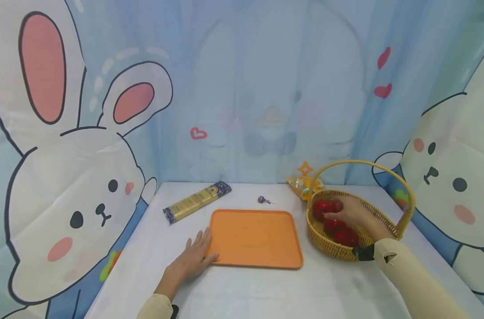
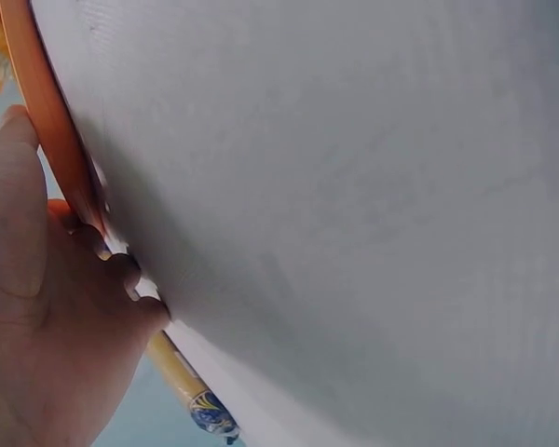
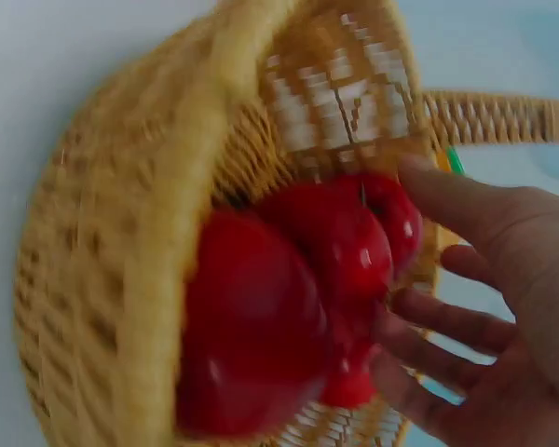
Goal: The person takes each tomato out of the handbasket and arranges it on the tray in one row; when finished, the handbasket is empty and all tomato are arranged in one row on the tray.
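While the left hand [image 1: 194, 259] lies flat against the orange tray [image 1: 255, 239] at lower centre, the right hand [image 1: 355, 215] reaches into the wicker basket [image 1: 329, 246] at right — fingers spread loose over red apples [image 1: 323, 208], gripping nothing.

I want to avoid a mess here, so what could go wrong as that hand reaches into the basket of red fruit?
1. The red fruits lie packed together, and the right hand only touches them with spread fingers; one could slip or roll as it is lifted.
2. The basket handle arches over that hand, so the wrist might catch it and tip the basket.
3. The left hand rests flat at the orange tray edge and may nudge it.
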`<state>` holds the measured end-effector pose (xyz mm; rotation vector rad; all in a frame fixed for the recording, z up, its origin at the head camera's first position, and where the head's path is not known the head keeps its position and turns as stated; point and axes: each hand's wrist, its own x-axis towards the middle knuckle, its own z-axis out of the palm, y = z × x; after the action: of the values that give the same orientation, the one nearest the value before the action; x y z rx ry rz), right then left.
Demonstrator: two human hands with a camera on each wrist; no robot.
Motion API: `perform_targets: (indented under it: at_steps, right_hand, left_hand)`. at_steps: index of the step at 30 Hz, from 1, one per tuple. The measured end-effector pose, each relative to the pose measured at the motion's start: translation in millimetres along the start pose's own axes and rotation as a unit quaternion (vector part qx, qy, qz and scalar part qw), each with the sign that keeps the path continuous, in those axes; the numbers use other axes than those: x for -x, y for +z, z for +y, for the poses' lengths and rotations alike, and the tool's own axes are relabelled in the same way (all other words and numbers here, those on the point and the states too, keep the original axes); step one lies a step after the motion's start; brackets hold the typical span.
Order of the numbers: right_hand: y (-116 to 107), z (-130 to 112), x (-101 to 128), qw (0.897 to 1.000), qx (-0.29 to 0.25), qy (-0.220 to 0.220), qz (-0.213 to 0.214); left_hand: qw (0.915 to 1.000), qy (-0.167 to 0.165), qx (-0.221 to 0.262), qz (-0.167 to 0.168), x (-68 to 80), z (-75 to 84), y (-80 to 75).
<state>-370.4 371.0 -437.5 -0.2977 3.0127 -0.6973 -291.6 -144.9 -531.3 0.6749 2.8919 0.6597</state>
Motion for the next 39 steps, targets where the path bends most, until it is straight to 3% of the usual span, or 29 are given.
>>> perform_targets:
  at_steps: [6,19,26,34,39]
  right_hand:
    - [13,-9,-17,0.998,0.018,-0.05,0.029]
    - [30,-3,-39,0.994,0.096,-0.008,0.05]
    - [25,0,-41,0.998,0.055,-0.005,0.033]
    - [12,-5,-40,1.0,-0.001,0.015,-0.024]
    - [6,-9,-38,1.0,-0.005,-0.01,-0.026]
  left_hand:
    - [1.0,0.004,-0.002,0.001,-1.4,-1.0,-0.5]
    - [0.9996,0.0,0.02,-0.02,-2.0,-1.2,-1.8]
    - [0.9999,0.001,0.005,-0.015,-3.2,-1.3,-4.4]
    - [1.0,-0.002,-0.003,-0.007,-2.8,0.2,-4.8]
    - [0.9999,-0.004,0.002,-0.014,-3.2,0.9,-2.8]
